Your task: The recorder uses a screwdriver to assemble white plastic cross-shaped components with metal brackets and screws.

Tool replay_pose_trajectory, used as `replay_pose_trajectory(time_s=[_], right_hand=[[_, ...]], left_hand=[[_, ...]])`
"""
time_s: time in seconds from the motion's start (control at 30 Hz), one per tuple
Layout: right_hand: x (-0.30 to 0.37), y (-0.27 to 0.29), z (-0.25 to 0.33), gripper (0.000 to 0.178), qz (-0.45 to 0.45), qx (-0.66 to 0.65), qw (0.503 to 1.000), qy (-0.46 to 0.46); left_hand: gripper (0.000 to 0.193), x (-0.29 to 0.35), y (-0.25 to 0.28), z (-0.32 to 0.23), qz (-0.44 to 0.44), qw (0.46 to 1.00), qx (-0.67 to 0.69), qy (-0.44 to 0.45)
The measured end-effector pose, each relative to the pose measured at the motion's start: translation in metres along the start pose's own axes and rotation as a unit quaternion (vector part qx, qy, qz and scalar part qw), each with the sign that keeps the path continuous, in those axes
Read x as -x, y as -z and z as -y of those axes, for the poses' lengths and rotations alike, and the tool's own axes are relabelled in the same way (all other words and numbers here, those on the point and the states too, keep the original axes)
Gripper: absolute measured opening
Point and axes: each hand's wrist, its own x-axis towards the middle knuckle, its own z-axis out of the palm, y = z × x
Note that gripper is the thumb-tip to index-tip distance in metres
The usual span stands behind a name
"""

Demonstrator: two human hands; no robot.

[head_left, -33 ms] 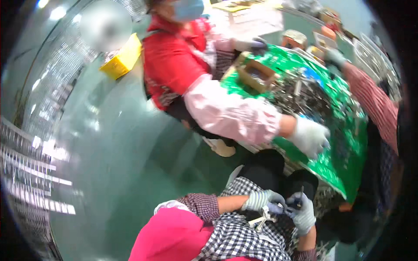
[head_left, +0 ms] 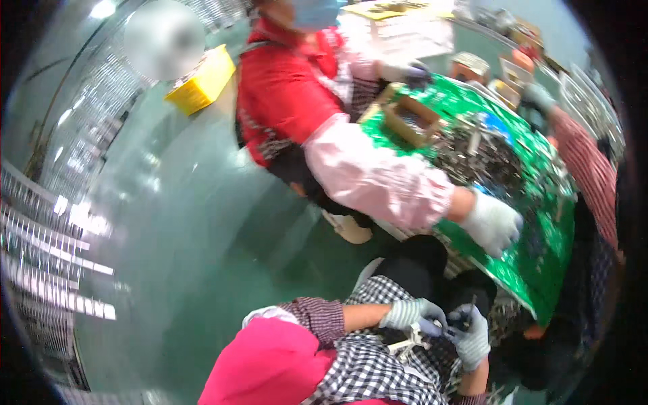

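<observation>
Over my lap, my two gloved hands meet fingertip to fingertip. My left hand (head_left: 413,315), in a striped white-and-grey glove with dark fingertips, is closed in a pinch; what it grips is too small to make out. My right hand (head_left: 472,342) is closed around a thin dark tool (head_left: 474,300), whose tip points upward; its kind is unclear. A pale, branched piece (head_left: 407,345) lies on my black-and-white checked apron (head_left: 378,368), just below the left hand.
Ahead, a co-worker in red reaches a gloved hand (head_left: 494,224) over a green sheet (head_left: 516,277) bearing a pile of small metal parts (head_left: 476,154) and a cardboard box (head_left: 410,123). Another person's striped sleeve (head_left: 582,155) enters from the right. A yellow crate (head_left: 202,81) stands far left.
The whole view has shifted slightly, so the surroundings sit a little farther right. The co-worker's near glove has moved slightly rightward. My hands remain together over the lap.
</observation>
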Motion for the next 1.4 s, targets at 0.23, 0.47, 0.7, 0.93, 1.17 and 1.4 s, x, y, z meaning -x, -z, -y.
replay_pose_trajectory(time_s=[0.23, 0.47, 0.7, 0.93, 1.17, 1.4], right_hand=[[0.014, 0.0, 0.003, 0.039, -0.012, -0.106, 0.994, 0.035], [0.014, 0.001, -0.003, 0.048, -0.012, -0.127, 0.99, 0.057], [0.019, 0.0, 0.01, 0.05, -0.028, -0.101, 0.991, 0.078], [0.022, -0.001, 0.009, 0.047, -0.04, -0.107, 0.99, 0.079], [0.01, 0.005, 0.001, 0.04, -0.028, -0.052, 0.991, 0.117], [0.01, 0.008, -0.003, 0.039, -0.027, -0.136, 0.986, 0.089]], left_hand=[[0.024, -0.001, -0.013, -0.004, 0.029, 0.977, 0.199, 0.073], [0.022, -0.006, -0.014, -0.011, 0.031, 0.979, 0.202, 0.028], [0.023, -0.007, -0.018, -0.005, 0.056, 0.969, 0.241, 0.011], [0.022, -0.002, -0.019, -0.012, 0.06, 0.96, 0.274, 0.005], [0.023, -0.001, -0.012, -0.018, 0.035, 0.968, 0.246, 0.029], [0.022, -0.003, -0.008, -0.026, 0.056, 0.973, 0.216, 0.052]])
